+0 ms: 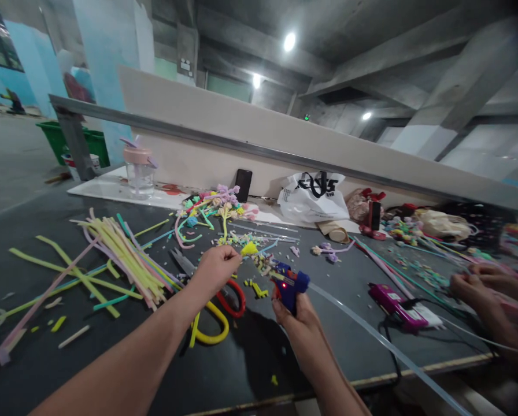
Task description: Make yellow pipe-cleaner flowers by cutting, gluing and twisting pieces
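PASS: tabletop (259, 361) between forearms (155, 352) | BLOCK left hand (218, 268): scissors (243, 299) just beside, stem bundle (133, 254) farther left | BLOCK right: glue stick (372, 330) slanting across, power strip (393, 306) beyond

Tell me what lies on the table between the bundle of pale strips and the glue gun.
In the head view: scissors, partly hidden by the left forearm, and small yellow scraps near the glue gun.
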### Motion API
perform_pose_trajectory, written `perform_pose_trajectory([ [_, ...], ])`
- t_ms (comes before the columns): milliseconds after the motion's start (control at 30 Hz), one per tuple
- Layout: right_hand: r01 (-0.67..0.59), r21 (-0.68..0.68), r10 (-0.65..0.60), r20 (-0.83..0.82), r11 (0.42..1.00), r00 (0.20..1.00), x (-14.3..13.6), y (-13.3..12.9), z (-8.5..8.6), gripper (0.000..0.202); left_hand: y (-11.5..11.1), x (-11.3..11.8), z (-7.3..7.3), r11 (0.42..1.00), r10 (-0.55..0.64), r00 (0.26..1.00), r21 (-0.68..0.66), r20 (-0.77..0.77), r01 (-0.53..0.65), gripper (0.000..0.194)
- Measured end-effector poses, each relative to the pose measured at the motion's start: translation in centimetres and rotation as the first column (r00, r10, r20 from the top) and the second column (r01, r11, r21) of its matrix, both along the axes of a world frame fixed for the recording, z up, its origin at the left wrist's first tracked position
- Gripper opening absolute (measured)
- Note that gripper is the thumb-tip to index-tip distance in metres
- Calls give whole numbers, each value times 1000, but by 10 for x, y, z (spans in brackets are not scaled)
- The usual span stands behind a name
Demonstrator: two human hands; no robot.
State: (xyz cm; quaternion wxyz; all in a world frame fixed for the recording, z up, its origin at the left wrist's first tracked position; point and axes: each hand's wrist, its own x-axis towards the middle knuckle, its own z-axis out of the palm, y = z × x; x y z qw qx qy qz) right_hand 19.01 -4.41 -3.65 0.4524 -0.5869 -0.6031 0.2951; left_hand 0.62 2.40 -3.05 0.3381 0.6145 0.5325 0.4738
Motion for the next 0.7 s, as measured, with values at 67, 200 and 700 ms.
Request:
perform_pose_trajectory([
  [67,-2,3,2,-6,1000,1000,0,0,-1,20,0,0,0,1000,2,1000,-9,23,-2,21],
  [200,2,5,-2,-32,1000,1000,-1,0,-1,20,0,0,0,998,-12,992,-58,122,19,22],
  [700,-11,55,19,-159,998,987,0,-12,5,29,-3,-6,13,783,-85,637,-344,766,518,12],
])
